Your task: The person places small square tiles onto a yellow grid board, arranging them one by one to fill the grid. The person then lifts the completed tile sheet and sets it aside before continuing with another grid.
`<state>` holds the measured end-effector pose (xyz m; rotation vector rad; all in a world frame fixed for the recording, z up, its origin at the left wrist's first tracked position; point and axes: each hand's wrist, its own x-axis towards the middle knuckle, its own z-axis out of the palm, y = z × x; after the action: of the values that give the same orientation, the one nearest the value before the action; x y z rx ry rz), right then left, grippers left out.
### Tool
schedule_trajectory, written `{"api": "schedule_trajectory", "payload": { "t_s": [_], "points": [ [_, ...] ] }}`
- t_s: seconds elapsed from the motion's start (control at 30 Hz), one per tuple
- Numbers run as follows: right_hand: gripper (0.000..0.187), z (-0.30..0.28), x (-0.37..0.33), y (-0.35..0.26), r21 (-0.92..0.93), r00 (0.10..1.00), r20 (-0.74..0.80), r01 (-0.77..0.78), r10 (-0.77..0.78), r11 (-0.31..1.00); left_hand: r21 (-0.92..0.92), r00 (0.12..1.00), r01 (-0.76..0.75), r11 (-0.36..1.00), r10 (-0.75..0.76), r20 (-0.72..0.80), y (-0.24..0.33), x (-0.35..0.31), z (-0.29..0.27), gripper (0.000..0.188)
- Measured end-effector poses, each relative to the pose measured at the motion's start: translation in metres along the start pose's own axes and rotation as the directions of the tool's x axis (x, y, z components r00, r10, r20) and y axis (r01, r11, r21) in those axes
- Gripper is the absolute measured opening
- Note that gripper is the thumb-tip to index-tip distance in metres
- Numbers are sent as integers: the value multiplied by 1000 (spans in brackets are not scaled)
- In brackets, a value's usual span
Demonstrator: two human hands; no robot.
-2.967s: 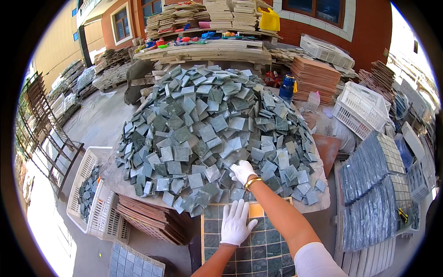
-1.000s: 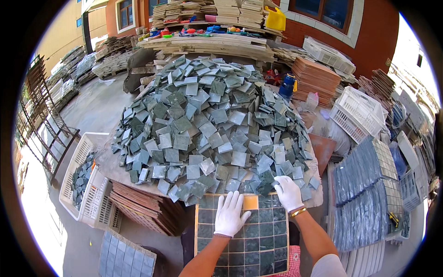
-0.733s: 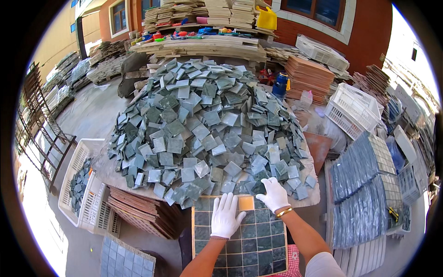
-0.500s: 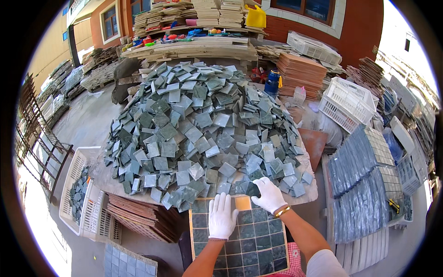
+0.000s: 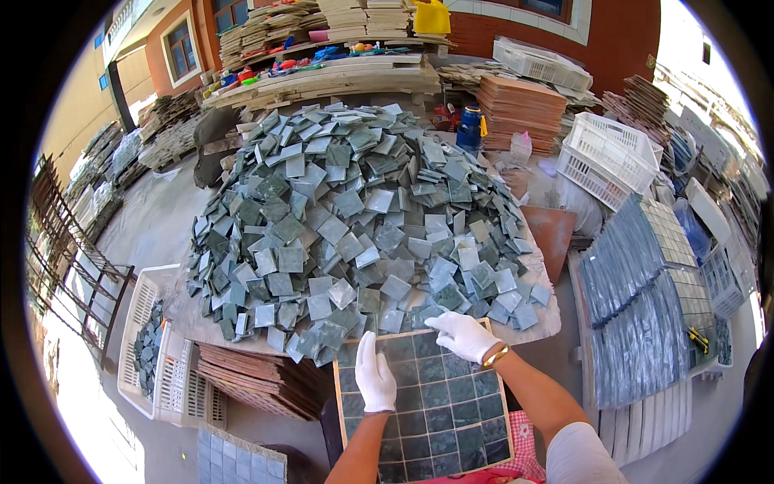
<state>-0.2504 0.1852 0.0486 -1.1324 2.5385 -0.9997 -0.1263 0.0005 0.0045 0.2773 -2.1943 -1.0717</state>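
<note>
In front of me lies a shallow wooden-edged tray [image 5: 340, 403], filled with rows of dark green square stone tiles [image 5: 438, 393]. My left hand [image 5: 376, 376], in a white glove, stands on edge over the tray's upper left part, its fingers straight and pointing away from me. Across the far edge, towards the right corner, reaches my gloved right hand [image 5: 463, 336], fingers stretched to the left over the top row; no tile shows in it. A large heap of loose green-grey tiles [image 5: 347, 218] begins just beyond the tray.
The heap rests on a pale table [image 5: 542, 323]. On the left are a white crate [image 5: 133, 355] with tiles and stacked reddish boards [image 5: 254, 379]. Plastic-wrapped tile sheets [image 5: 633, 323] are piled on the right. A blue flask [image 5: 469, 131] stands behind the heap.
The bare orange square in the tray's top row is now covered by a tile. My left hand has turned from flat onto its edge; my right hand's curled fingers have straightened leftward.
</note>
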Motion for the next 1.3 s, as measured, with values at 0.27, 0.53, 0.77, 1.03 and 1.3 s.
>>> {"api": "schedule_trajectory", "payload": {
  "t_s": [0.27,0.53,0.77,1.03,1.3],
  "points": [
    [29,2,21,15,-412,912,-270,179,-307,894,10,999,-9,1000,9,37,4,2,6,39],
    [45,48,5,-15,-433,966,37,248,-258,867,-451,967,175,875,-239,-87,-21,-3,8,38],
    [53,48,-18,-10,-541,984,-58,110,-168,834,-622,917,394,676,-336,216,-28,-14,-23,40],
    [72,59,-101,-57,-397,945,244,304,-219,866,-44,937,77,996,-57,345,4,-80,-98,42],
    [45,91,-180,-84,200,812,379,397,-444,896,256,744,-350,901,102,660,32,-95,-92,65]
  ]
}}
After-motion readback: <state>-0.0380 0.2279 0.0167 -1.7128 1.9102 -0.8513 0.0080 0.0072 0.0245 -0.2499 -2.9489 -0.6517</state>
